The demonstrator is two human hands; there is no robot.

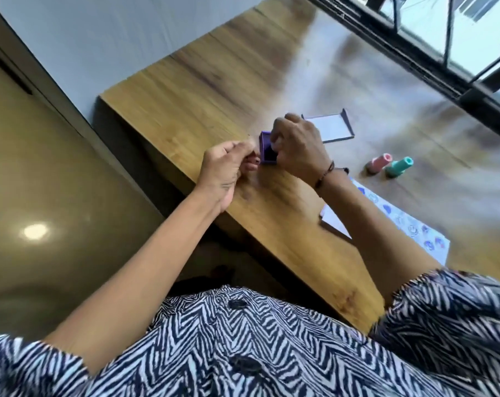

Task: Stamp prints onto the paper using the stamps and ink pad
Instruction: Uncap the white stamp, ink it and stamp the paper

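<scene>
A small purple ink pad with a dark inked face lies open near the table's left edge. My left hand is curled against the pad's left side, fingertips on its edge. My right hand is bunched over the pad with its fingertips pointing down onto the ink; whatever they pinch is hidden. A pink stamp and a teal stamp lie on their sides to the right. The white paper, covered with several blue prints, lies partly under my right forearm.
The pad's lid, white inside with a purple rim, lies open behind my right hand. The wooden table ends just left of the pad, with the floor below. A dark window frame runs along the table's far side.
</scene>
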